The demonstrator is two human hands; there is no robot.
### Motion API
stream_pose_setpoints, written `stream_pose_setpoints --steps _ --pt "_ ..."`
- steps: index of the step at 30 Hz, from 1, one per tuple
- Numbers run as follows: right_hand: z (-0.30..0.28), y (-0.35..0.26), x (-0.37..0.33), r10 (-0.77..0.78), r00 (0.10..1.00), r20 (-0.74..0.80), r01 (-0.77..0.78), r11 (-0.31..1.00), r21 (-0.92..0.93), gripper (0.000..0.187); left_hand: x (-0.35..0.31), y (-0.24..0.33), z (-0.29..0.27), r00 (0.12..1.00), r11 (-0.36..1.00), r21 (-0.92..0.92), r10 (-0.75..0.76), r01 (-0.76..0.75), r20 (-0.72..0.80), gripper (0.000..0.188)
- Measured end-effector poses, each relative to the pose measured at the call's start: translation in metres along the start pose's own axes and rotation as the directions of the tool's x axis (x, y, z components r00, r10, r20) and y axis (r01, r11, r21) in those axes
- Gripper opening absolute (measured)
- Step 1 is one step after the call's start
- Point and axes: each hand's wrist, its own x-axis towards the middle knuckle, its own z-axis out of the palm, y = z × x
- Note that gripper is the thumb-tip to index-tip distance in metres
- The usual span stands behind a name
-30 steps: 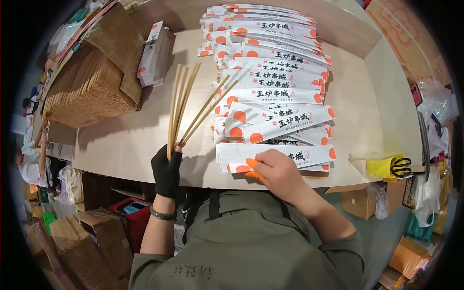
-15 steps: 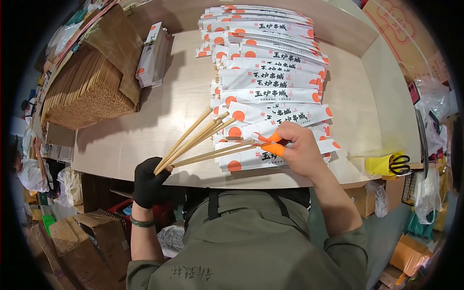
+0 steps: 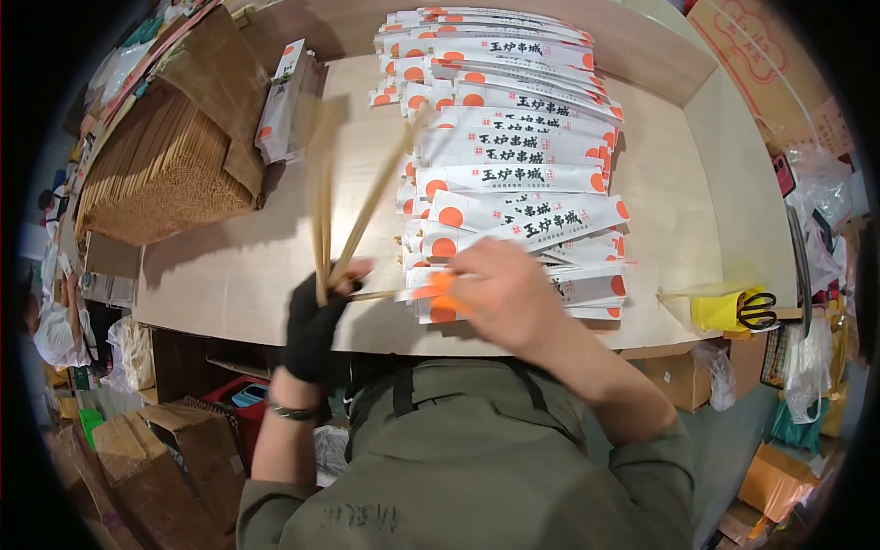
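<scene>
My left hand [image 3: 314, 325], in a black fingerless glove, is closed on a bunch of wooden chopsticks [image 3: 374, 213] that fan upward, blurred by motion. Another chopstick or pair from that hand points right into the end of a white paper chopstick sleeve [image 3: 412, 294]. My right hand [image 3: 502, 289], with orange finger covers [image 3: 447, 290], pinches this sleeve over the lower part of the pile; its fingers are partly smeared. Filled-looking white sleeves with orange dots lie in a long overlapping pile [image 3: 513, 174] behind my right hand.
At the left, an open cardboard box [image 3: 220, 101] holds a dense mass of chopsticks [image 3: 165, 170]. A stack of flat sleeves [image 3: 286, 105] leans beside it. Black-handled scissors [image 3: 757, 312] and a yellow packet [image 3: 715, 310] lie at the table's right edge. Raised boards wall the table [image 3: 678, 211].
The left hand has moved right and turned, swinging its chopsticks from slanting right to nearly upright. My right hand has moved left with the sleeve, which now covers more of the lower chopsticks.
</scene>
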Motion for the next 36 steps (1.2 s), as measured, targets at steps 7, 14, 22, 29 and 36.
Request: stream_pose_setpoints --steps 7,14,22,29,36 --pt "0.004 0.006 0.010 -0.062 0.988 -0.143 0.037 0.984 -0.175 0.023 0.024 -0.012 0.026 0.970 0.963 -0.244 -0.159 0.112 -0.181 0.036" --pt "0.022 0.006 -0.053 -0.113 0.983 0.144 0.134 0.981 -0.144 0.017 0.012 -0.021 0.017 0.944 0.942 -0.305 -0.221 0.141 -0.246 0.031" --pt "0.002 0.009 -0.035 0.166 0.985 -0.052 -0.158 0.979 0.131 0.018 -0.008 -0.028 0.000 0.901 0.925 -0.258 -0.346 0.281 -0.261 0.016" --pt "-0.036 0.016 -0.013 0.663 0.733 0.154 -0.627 0.570 0.532 0.023 -0.017 -0.009 -0.028 0.978 0.966 0.175 -0.171 0.190 -0.119 0.010" --pt "-0.044 0.018 -0.012 0.657 0.736 0.161 -0.635 0.588 0.502 0.018 -0.017 -0.016 -0.052 0.984 0.980 0.118 -0.147 0.159 -0.103 0.007"
